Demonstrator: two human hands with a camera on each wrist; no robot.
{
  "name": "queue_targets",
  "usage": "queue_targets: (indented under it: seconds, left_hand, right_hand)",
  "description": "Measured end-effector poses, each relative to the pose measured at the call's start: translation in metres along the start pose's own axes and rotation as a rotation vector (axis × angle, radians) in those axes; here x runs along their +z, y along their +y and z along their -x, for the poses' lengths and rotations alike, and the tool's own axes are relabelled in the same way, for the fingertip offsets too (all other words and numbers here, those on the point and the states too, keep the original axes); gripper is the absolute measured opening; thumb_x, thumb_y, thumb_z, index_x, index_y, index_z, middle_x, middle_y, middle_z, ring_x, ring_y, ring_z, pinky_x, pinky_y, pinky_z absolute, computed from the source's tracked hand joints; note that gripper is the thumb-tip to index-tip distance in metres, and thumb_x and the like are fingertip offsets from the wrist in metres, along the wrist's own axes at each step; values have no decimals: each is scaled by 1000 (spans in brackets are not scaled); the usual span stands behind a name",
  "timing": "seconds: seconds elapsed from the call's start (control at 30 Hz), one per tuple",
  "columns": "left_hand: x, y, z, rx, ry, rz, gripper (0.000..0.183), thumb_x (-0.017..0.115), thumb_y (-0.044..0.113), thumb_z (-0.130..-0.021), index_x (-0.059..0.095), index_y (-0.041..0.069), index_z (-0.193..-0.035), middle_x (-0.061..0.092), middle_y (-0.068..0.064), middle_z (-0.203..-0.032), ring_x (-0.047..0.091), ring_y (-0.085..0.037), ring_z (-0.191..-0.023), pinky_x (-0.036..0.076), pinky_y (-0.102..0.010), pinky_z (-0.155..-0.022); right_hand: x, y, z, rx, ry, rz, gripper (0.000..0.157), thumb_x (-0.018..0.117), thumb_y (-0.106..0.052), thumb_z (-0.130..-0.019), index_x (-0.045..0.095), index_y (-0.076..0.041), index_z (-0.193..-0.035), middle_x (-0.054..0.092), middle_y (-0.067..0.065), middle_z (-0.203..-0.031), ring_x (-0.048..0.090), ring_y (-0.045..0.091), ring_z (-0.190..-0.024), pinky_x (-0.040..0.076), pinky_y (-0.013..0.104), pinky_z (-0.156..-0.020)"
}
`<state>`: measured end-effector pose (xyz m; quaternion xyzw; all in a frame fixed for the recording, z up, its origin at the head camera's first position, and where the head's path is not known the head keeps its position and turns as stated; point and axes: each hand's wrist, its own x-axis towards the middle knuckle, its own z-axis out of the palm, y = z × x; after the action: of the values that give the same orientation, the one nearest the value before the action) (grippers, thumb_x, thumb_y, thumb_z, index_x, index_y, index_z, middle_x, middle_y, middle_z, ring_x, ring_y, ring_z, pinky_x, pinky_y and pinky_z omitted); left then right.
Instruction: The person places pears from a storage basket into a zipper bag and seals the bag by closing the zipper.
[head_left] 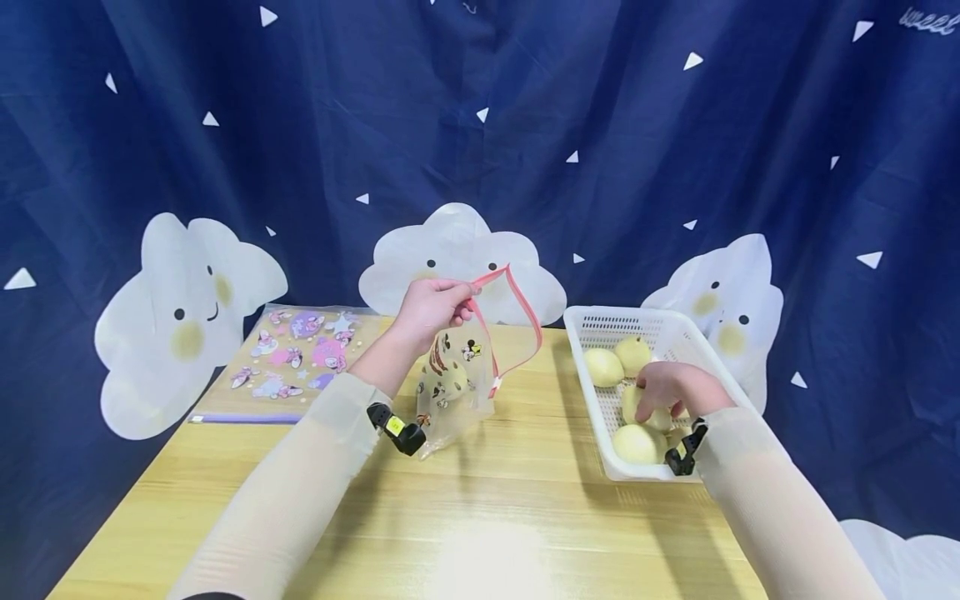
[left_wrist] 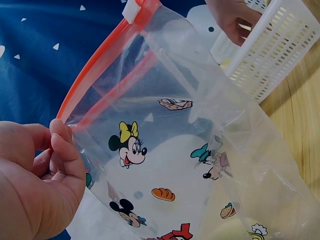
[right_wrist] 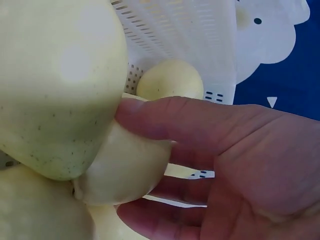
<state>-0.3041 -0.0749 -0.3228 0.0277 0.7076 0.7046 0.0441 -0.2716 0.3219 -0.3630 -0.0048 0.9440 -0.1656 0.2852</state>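
Note:
My left hand (head_left: 431, 312) pinches the red zip edge of a clear zip bag (left_wrist: 165, 150) printed with cartoon characters. The bag hangs with its mouth spread, its lower end close to the table, and a pale yellow pear (head_left: 456, 379) shows through its side. My right hand (head_left: 675, 387) reaches down into a white plastic basket (head_left: 587, 408) on the right. In the right wrist view its thumb and fingers curl round a pear (right_wrist: 130, 165), partly covered by the thumb. Other pears (head_left: 636, 444) lie about it in the basket.
A second zip bag (head_left: 300, 358), with a purple zip and pink and purple prints, lies flat on the wooden table (head_left: 420, 517) at the back left. Behind the table hangs a dark blue curtain (head_left: 315, 125) with white clouds and triangles.

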Motion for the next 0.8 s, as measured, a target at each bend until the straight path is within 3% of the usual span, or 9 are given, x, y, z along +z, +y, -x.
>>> queue_targets:
  seconds: [0.2,0.3,0.4,0.57,0.7,0.8]
  left_hand:
    - [0,-1,-1,-2,-4,-6,25,67,15,-108,80,-2,-121,69,0,-77,64,-6,-65,54,-14,-61]
    - [0,0,-1,-4,-4,-4,25,67,15,-108,80,-2,-122,70,-1,-77,64,-6,-66,54,-14,-61]
    - [1,0,-1,-6,-5,0,25,66,15,-108,80,-2,-122,70,-1,-77,65,-6,-66,54,-14,-61]
    - [1,1,0,-8,-8,2,26,66,14,-108,79,-2,-123,69,0,-77,64,-6,-65,54,-14,-61]
    - [1,1,0,-5,-11,6,26,66,14,-108,79,-3,-124,69,0,-75,64,-5,-64,53,-13,-60]
    - [2,1,0,-4,-13,9,27,65,13,-108,79,-4,-124,68,0,-74,63,-5,-63,53,-13,-60]
  right_hand:
    - [-5,1,7,-3,65,3,41,83,-20,-89,67,5,-117,66,15,-109,66,29,-96,65,45,-81]
    - [-9,2,10,-18,122,-32,39,83,-26,-91,65,4,-108,63,13,-102,64,27,-92,64,42,-77]
    - [-12,3,11,-40,188,-81,56,81,-30,-93,59,12,-121,63,21,-110,65,29,-94,65,41,-77]
    - [-15,6,9,-69,286,-166,90,78,-32,-97,33,21,-155,53,41,-146,67,43,-116,67,45,-85]
    - [-16,7,7,-88,363,-215,92,77,-33,-98,31,18,-159,49,44,-151,68,52,-121,67,47,-88]
    - [-15,5,6,-102,434,-256,93,78,-38,-100,33,15,-160,53,43,-149,71,50,-116,66,44,-85]
